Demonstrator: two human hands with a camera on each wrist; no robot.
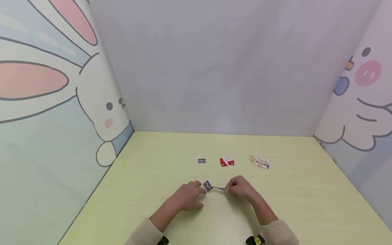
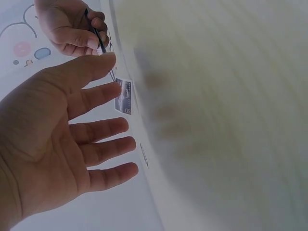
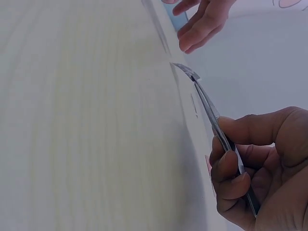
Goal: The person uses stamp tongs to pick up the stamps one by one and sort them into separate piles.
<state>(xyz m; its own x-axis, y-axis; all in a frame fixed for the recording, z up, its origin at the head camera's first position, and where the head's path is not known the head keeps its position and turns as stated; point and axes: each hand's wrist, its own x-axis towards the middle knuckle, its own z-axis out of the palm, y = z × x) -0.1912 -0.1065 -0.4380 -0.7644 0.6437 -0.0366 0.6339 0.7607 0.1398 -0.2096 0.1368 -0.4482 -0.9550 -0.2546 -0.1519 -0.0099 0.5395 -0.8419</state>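
My right hand (image 1: 241, 186) pinches metal tweezers (image 1: 219, 188) between thumb and fingers. At the tweezers' tips is a small dark stamp-like picture with a white border (image 1: 207, 185), tilted over the table; in the right wrist view the piece at the tips (image 3: 186, 71) looks bent. My left hand (image 1: 188, 196) is beside the picture's left edge, its fingers spread and fairly straight. From the left wrist view, the picture (image 2: 124, 98) shows behind the index fingertip, with "80" printed on it. Whether that fingertip touches it, I cannot tell.
Farther back on the pale wooden table (image 1: 159, 170) lies a similar dark picture (image 1: 201, 161). Right of it are red and white pieces (image 1: 224, 162), then an overlapping group of pale printed pieces (image 1: 260, 162). A grey wall (image 1: 214, 68) stands behind, with cartoon-printed walls at the sides.
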